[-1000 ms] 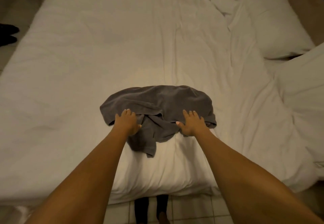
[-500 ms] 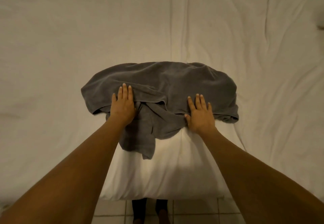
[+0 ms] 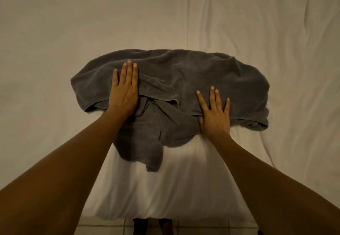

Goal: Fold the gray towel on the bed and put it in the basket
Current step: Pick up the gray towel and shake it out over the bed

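Progress: I judge I am at the very start. The rumpled gray terry-cloth towel [image 3: 184, 80] is bunched and creased, with no clean fold in it yet.
Left to do: flatten it, fold it, then carry it to the basket, which is nowhere in view.
Towel place: it lies on the white sheeted bed [image 3: 55, 32] near the edge closest to me, and one loose corner hangs down over that edge toward the tiled floor [image 3: 103, 229].
Long axis: the towel's length runs left to right across my view, along the near edge of the bed. The hanging corner points back at me.
My left hand [image 3: 125, 91]: flat on the left part of the towel, fingers straight and close together, pressing and holding nothing.
My right hand [image 3: 214, 115]: flat on the towel's near right part, fingers spread, thumb lying against a raised hem. It presses too, with no pinch that I can see.
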A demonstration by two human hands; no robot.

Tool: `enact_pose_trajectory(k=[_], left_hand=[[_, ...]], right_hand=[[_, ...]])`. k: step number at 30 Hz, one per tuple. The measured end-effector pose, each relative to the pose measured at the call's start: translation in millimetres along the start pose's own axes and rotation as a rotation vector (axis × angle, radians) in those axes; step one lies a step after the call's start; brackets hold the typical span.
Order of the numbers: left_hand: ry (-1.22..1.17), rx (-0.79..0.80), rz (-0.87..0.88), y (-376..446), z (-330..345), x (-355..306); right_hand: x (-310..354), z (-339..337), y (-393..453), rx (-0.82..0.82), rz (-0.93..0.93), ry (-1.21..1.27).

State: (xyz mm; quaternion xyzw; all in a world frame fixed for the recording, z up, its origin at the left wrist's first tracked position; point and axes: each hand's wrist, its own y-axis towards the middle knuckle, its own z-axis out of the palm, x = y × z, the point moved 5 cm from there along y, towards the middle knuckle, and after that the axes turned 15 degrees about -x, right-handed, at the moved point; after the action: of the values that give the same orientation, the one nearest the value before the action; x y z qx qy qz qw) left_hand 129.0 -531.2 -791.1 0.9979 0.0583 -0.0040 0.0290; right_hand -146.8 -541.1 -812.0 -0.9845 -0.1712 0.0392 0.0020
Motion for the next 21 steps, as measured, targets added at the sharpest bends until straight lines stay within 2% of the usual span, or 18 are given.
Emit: enact_pose_trajectory(k=[9, 13, 18, 21], left_hand=[[-0.029, 0.073, -0.001, -12, -12, 8], [-0.067, 0.067, -0.009, -17, -38, 9], [-0.039, -0.005, -0.050, -11, -80, 32], [0.034, -0.004, -0.009, -10, -97, 44]], right_hand=[[-2, -17, 4, 0.060, -0.037, -0.008], [-7, -53, 4, -0.007, 0.028, 0.031], [-29, -88, 8, -0.110, 0.070, -0.067], [-35, -105, 16, -0.118, 0.084, -0.164]])
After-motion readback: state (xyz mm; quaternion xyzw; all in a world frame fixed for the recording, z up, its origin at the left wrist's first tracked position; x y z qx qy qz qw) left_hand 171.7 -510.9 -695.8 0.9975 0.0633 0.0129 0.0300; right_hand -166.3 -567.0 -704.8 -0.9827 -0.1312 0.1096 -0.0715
